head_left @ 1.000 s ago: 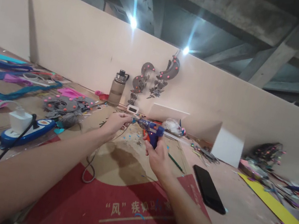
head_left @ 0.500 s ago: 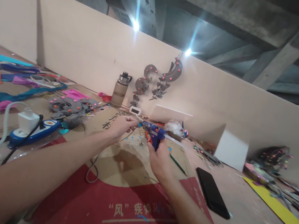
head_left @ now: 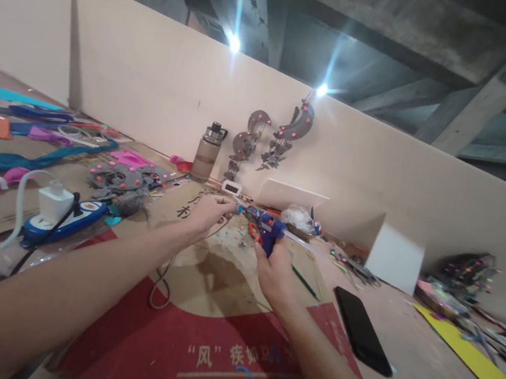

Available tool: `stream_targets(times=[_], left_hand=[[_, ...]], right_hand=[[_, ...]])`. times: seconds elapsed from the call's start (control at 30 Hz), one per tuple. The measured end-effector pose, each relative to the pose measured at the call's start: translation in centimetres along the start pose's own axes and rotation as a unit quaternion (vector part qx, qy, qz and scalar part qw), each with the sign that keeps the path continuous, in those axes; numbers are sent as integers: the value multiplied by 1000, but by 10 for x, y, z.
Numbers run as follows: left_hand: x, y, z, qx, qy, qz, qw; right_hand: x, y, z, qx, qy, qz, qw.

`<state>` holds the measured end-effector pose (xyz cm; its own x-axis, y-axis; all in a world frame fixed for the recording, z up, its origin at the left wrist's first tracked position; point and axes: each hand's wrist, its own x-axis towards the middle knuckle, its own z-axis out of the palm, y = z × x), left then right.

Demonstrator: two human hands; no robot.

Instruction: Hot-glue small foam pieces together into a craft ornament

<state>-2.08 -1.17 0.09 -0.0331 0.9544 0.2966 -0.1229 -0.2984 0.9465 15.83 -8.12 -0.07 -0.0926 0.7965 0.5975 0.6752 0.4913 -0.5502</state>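
My right hand (head_left: 276,273) grips a blue glue gun (head_left: 267,225) with an orange trigger, its nozzle pointing left. My left hand (head_left: 208,211) is closed right at the nozzle tip, pinching something too small to make out. Both hands hover over a brown and red cardboard sheet (head_left: 208,332) with white printed characters. A grey cord (head_left: 161,288) loops on the cardboard below my left forearm.
A black phone (head_left: 362,330) lies right of my hands. A blue power strip with a white charger (head_left: 63,213) sits left. Grey cut-out shapes with pink dots (head_left: 120,179), a water bottle (head_left: 206,150), a white box (head_left: 395,259) and a yellow strip (head_left: 472,359) stand around.
The view has drifted slightly, shifting the table's things to the right in the picture. Both hands stay together at the glue gun's nozzle, with no visible change in grip.
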Motion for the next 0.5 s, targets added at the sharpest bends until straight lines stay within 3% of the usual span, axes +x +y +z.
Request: stream_targets(times=[0.5], left_hand=[[0,1,-1,8,-5,-5,1000]], right_hand=[[-1,-1,1,8,8,-1,1000]])
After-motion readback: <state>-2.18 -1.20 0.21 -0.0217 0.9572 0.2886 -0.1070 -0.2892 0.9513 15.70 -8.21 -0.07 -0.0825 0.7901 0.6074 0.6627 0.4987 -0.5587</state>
